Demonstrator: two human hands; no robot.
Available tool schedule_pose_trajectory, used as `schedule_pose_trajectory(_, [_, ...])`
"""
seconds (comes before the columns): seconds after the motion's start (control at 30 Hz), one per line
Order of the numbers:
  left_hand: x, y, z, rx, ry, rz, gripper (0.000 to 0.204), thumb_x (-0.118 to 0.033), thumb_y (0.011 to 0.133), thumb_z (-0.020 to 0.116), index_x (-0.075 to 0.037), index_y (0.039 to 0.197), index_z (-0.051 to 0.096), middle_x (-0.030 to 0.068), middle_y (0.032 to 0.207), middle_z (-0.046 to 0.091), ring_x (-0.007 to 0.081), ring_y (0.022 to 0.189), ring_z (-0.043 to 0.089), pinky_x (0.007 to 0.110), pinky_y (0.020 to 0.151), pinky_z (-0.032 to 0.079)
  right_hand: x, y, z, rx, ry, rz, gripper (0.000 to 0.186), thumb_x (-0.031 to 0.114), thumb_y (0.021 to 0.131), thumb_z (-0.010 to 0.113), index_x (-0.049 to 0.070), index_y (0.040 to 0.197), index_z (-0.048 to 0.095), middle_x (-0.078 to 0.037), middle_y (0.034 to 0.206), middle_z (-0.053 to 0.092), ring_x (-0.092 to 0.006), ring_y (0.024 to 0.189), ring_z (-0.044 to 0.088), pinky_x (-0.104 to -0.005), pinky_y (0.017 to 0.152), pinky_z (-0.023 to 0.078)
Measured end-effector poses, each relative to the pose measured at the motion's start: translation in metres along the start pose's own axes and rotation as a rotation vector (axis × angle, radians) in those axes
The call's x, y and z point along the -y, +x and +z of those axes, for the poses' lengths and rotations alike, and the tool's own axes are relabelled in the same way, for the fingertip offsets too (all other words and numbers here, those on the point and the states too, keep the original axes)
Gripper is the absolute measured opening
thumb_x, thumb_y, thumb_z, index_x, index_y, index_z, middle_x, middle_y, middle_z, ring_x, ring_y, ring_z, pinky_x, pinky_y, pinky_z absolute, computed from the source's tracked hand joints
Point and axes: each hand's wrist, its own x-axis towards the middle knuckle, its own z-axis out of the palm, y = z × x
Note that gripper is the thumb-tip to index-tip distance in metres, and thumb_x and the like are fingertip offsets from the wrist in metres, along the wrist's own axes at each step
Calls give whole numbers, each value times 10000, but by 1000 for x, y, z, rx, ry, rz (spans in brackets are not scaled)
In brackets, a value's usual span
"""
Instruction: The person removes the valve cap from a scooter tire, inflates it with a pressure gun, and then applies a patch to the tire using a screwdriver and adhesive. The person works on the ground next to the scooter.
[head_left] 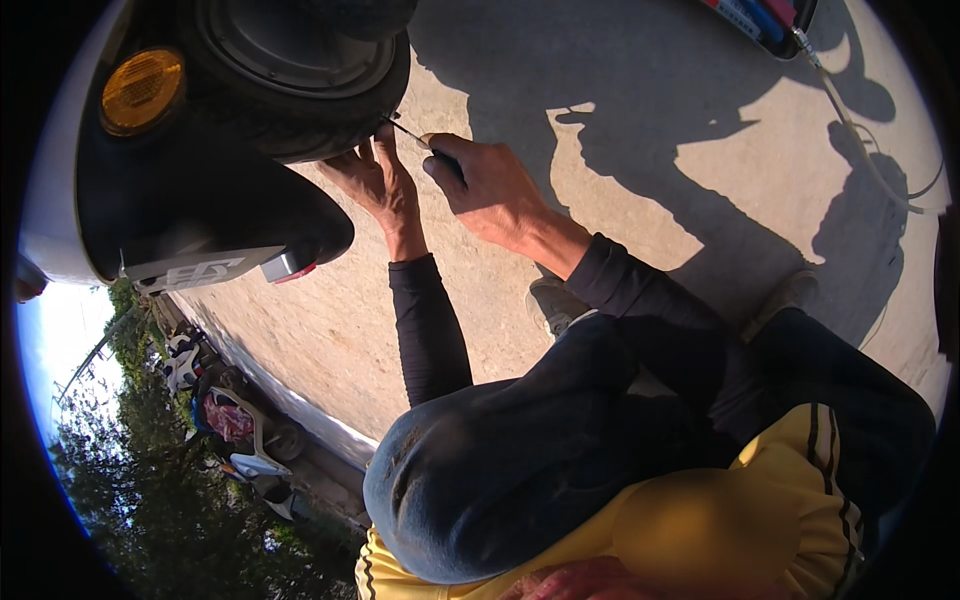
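My right hand [490,185] is closed round the dark handle of a thin-shafted tool [407,131], which looks like a screwdriver or an awl. Its tip meets the lower right edge of a black scooter tyre [385,105]. Beside that tip, my left hand [380,185] rests against the tyre with its fingers apart. One finger reaches up close to the shaft, and other fingertips are partly hidden under the tyre. A grey wheel rim [300,50] shows inside the tyre.
The scooter's black rear bodywork [190,200] carries an orange reflector [142,92]. Top right, a red and blue device [755,22] has a pale hose [850,125] running from it. Concrete [620,200] lies below, with shadows across it. Parked scooters [250,440] stand lower left.
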Motion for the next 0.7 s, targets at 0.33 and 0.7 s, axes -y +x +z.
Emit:
schedule_pose_trajectory(0.33, [1,0,1,-6,-17,-2,800,-217,953,831,44,1476,284,205,1546,416,277,1307,506,411,1093,481,4,1,-1,17,-37,30,277,197,1057,617,-18,1214,695,-228,694,648,-370,583,642,-444,575,492])
schedule_pose_trajectory(0.7, [0,0,-3,-5,-7,3,763,-199,966,816,30,1479,299,199,1552,425,271,1310,510,414,1084,482,7,3,1,13,-90,-24,279,190,1047,621,12,1250,691,-217,711,667,-377,605,663,-448,577,506])
